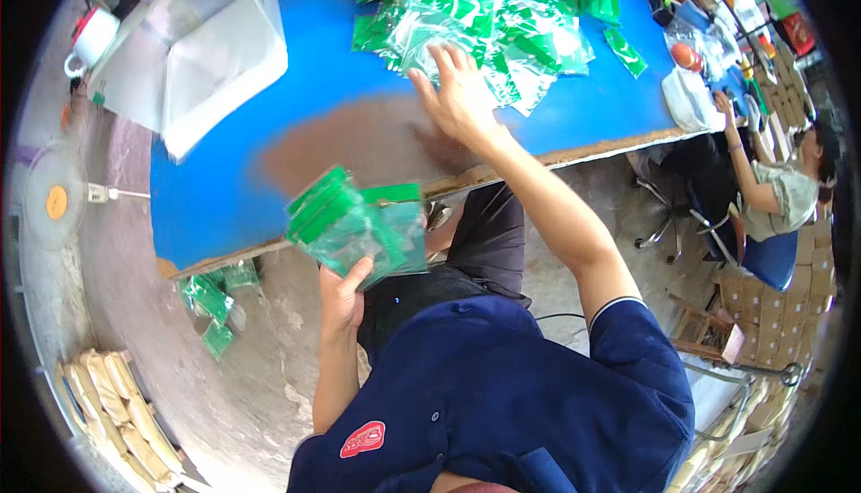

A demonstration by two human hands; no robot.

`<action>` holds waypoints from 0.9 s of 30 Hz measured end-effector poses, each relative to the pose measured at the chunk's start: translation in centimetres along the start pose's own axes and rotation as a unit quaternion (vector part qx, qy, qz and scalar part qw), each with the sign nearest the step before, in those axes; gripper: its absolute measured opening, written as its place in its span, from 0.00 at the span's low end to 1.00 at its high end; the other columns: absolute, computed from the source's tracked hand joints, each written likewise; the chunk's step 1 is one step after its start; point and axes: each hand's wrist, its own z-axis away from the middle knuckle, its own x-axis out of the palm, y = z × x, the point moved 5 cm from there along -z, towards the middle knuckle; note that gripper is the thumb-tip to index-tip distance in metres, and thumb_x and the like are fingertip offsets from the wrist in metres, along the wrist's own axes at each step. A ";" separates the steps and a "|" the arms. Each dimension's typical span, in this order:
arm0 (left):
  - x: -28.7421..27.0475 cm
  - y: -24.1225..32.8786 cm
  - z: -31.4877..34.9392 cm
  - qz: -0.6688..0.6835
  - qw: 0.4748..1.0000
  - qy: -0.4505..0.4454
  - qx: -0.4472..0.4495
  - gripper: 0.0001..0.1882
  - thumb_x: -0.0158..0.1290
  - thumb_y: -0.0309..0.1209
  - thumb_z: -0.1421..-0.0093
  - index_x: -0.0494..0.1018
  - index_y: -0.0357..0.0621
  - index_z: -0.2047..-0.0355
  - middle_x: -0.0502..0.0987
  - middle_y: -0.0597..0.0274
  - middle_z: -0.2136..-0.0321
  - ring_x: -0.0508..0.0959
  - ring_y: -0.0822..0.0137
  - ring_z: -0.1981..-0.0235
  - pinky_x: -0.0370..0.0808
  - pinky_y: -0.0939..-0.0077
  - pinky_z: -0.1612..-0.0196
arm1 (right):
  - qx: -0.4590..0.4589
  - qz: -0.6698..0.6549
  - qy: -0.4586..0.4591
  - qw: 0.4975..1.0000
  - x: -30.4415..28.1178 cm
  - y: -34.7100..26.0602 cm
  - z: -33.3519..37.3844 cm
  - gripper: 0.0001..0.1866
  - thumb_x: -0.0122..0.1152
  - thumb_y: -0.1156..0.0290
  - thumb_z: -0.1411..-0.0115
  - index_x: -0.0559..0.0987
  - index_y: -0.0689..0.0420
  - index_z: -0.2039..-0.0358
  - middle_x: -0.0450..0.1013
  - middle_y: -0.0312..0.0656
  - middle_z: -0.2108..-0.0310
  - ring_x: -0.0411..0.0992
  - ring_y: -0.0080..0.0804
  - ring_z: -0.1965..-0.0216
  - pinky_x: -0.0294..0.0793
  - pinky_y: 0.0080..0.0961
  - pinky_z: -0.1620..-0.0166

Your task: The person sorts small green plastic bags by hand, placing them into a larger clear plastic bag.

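Note:
My left hand grips a small stack of green-topped clear plastic packets in front of my body, near the table's front edge. The packets fan apart, some tilted to the left, with my thumb across their lower end. What lies inside them is too blurred to make out. Over the table, my right hand reaches out with its fingers spread, at the near edge of a large heap of similar shiny green and clear packets. Nothing shows in its grasp.
The blue table has a worn brown front. On it stand a whitish open bin and, at right, a white plastic tub. Several packets lie on the floor. A person sits at the right. A fan stands left.

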 end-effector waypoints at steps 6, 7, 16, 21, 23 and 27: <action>-1.8 -0.3 1.4 0.327 0.937 0.082 -0.093 0.28 0.55 0.20 0.37 0.62 0.40 0.37 0.73 0.55 0.44 0.76 0.57 0.44 0.74 0.52 0.39 | -0.188 0.168 -0.177 0.951 5.7 -4.8 7.1 0.32 0.58 0.45 0.36 0.75 0.66 0.52 0.69 0.61 0.43 0.68 0.59 0.42 0.66 0.49 0.38; -1.2 0.2 0.8 0.332 0.935 0.087 -0.088 0.28 0.55 0.20 0.37 0.62 0.40 0.37 0.73 0.55 0.44 0.76 0.57 0.44 0.74 0.52 0.39 | -0.201 0.059 -0.233 0.950 5.3 -7.0 8.7 0.27 0.58 0.49 0.35 0.75 0.66 0.55 0.72 0.58 0.48 0.71 0.56 0.44 0.68 0.47 0.38; -0.4 -0.7 0.4 0.228 0.968 0.045 -0.099 0.29 0.56 0.24 0.36 0.62 0.41 0.36 0.71 0.54 0.41 0.73 0.54 0.40 0.72 0.53 0.38 | -0.105 0.370 -0.030 0.923 4.2 0.0 -3.0 0.32 0.55 0.45 0.35 0.75 0.66 0.49 0.71 0.63 0.48 0.65 0.60 0.41 0.65 0.51 0.40; -0.8 0.2 0.3 0.240 0.966 0.067 -0.071 0.27 0.55 0.22 0.37 0.63 0.36 0.38 0.73 0.54 0.44 0.75 0.57 0.43 0.75 0.56 0.40 | -0.149 -0.026 -0.321 0.935 4.9 -6.8 7.6 0.19 0.58 0.54 0.35 0.75 0.60 0.70 0.72 0.52 0.69 0.73 0.55 0.62 0.72 0.49 0.60; -0.2 0.5 0.5 0.235 0.966 0.064 -0.089 0.27 0.55 0.22 0.36 0.63 0.37 0.38 0.73 0.53 0.44 0.76 0.57 0.43 0.75 0.56 0.41 | -0.147 -0.032 -0.391 0.908 4.7 -8.8 8.1 0.19 0.57 0.54 0.34 0.75 0.60 0.70 0.71 0.51 0.72 0.73 0.55 0.63 0.72 0.48 0.61; -0.1 0.5 0.9 0.213 0.971 0.040 -0.100 0.28 0.55 0.23 0.36 0.61 0.37 0.36 0.71 0.52 0.42 0.74 0.55 0.42 0.74 0.56 0.39 | -0.104 0.159 -0.160 0.969 0.4 -4.8 3.6 0.26 0.59 0.49 0.37 0.75 0.63 0.57 0.70 0.58 0.58 0.69 0.59 0.52 0.69 0.49 0.50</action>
